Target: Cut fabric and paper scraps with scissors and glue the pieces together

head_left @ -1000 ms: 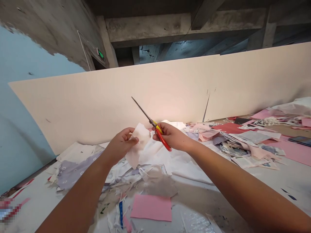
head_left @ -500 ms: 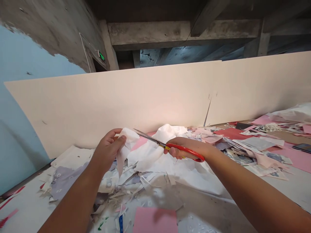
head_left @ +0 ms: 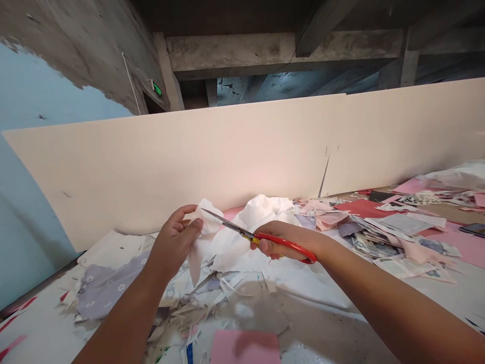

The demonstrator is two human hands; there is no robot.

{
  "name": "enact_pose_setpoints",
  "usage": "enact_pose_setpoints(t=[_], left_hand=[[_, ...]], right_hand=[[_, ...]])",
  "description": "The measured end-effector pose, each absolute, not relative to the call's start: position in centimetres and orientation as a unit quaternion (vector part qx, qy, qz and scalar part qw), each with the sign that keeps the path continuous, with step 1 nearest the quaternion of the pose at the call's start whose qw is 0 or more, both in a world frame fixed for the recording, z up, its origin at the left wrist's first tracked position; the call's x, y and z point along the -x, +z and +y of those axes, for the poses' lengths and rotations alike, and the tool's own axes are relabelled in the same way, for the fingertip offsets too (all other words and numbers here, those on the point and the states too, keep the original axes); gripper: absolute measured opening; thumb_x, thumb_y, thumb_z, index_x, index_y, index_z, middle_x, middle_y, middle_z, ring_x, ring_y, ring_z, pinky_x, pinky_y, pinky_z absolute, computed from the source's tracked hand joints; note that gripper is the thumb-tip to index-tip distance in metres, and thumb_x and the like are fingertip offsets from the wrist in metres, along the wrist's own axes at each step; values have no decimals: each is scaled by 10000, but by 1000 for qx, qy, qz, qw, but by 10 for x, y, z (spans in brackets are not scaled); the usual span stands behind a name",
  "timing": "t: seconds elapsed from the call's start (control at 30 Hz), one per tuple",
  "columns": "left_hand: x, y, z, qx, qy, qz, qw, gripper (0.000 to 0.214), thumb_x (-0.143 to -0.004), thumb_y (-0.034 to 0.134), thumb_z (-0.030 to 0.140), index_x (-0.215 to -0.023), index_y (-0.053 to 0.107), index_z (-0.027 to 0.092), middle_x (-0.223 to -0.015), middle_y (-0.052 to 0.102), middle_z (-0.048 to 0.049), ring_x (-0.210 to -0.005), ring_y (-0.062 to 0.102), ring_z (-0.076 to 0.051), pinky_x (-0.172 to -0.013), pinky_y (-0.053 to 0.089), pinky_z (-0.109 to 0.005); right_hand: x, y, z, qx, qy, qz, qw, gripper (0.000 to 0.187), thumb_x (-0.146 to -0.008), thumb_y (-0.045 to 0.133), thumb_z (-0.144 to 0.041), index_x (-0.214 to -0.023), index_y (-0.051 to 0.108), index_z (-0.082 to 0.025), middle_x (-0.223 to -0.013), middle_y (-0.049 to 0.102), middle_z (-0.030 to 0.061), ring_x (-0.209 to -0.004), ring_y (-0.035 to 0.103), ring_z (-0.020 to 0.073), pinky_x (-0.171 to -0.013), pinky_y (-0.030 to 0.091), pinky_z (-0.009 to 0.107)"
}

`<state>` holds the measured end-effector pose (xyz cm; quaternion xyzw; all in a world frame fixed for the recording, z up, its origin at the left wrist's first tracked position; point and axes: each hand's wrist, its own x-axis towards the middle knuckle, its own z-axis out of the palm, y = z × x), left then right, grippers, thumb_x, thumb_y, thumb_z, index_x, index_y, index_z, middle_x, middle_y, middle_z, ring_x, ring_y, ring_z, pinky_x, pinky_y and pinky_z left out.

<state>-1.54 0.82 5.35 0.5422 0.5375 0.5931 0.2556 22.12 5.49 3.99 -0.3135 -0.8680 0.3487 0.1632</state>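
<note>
Head camera view shows a person at a messy table [head_left: 41,328], and I can see both bare arms reaching out over it. The left hand [head_left: 174,242] is up above the mess. Its thumb and fingers [head_left: 193,228] are pressed together, pinching the top of a white piece [head_left: 197,253]. I cannot tell if the piece is paper or cloth. It hangs down from the fingers, and its pointy bottom end is just over the scraps.

The right hand [head_left: 288,240] holds scissors [head_left: 258,236] with red handles. Its fingers are curled tight around the handles. The blades look almost closed. They point up and to the left, and the tip is right at the white piece, close to the left fingertips.

Under the hands is a heap of cut scraps [head_left: 212,293]. A bunched white cloth [head_left: 265,207] lies just behind the scissors. A purple cloth with little flowers [head_left: 102,288] lies to the left. A pink sheet [head_left: 244,351] lies near the front edge. More pink, red and printed bits [head_left: 394,227] are spread out on the right, and a dark phone [head_left: 473,229] lies far to the right. A long pale board [head_left: 227,146] stands up along the back of the table.
</note>
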Motion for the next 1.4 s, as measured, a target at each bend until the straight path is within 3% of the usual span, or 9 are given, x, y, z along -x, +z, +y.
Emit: enact_pose_setpoints(t=[0.47,1.1,1.4], left_hand=[[5,54,4,-536,596,550,236,456,-652,594,421,-1043,504,206,-527,527,53,-449,497,-99,-418,332,-176],[6,50,4,-544,590,547,240,524,-629,605,467,-1073,513,203,-535,542,42,-457,471,-106,-440,338,-197],[5,51,2,-551,591,538,242,563,-646,592,472,-1136,502,209,-438,452,76,-414,403,-92,-418,309,-181]], right_hand=[[-220,40,53,313,341,-872,159,513,-781,376,-626,-925,568,-173,-668,458,-10,-603,491,118,-573,424,243],[-216,35,57,324,368,-858,153,413,-754,456,-592,-724,467,-181,-626,415,-27,-541,456,97,-529,446,234],[-214,38,54,340,382,-846,151,426,-726,471,-610,-687,435,-187,-602,384,-33,-507,413,86,-483,429,221]])
